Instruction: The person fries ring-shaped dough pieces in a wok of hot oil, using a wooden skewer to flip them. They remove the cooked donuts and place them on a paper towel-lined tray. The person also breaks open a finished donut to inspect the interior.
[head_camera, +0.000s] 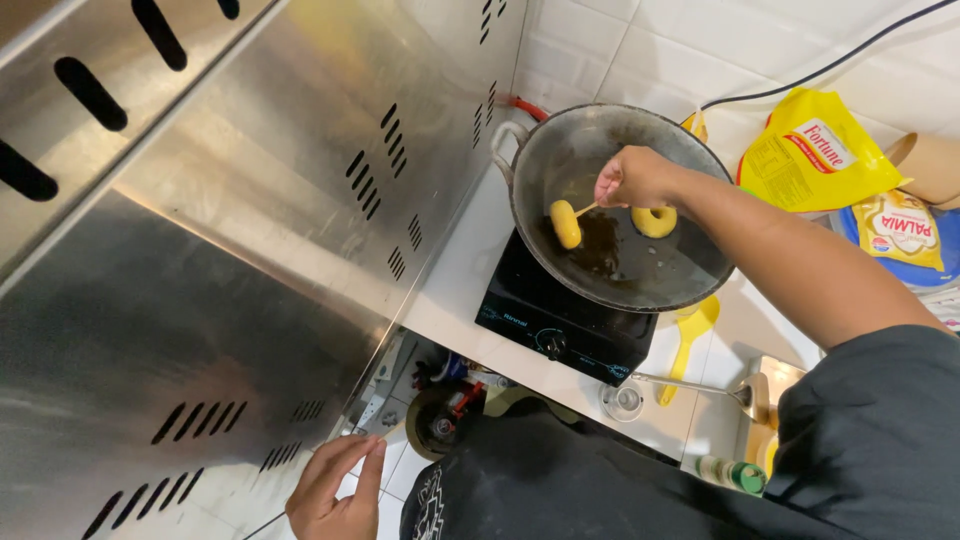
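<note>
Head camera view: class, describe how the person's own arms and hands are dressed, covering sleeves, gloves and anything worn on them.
Both hands are bare, with no gloves. The right hand leads to a bare forearm, with a dark grey short sleeve starting near the elbow. The left hand shows no sleeve in view. No rings or watch are visible.

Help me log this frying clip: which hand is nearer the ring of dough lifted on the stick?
Right. The right hand holds the stick carrying the dough ring over the wok; the left hand hangs far below, away from the stove.
</note>
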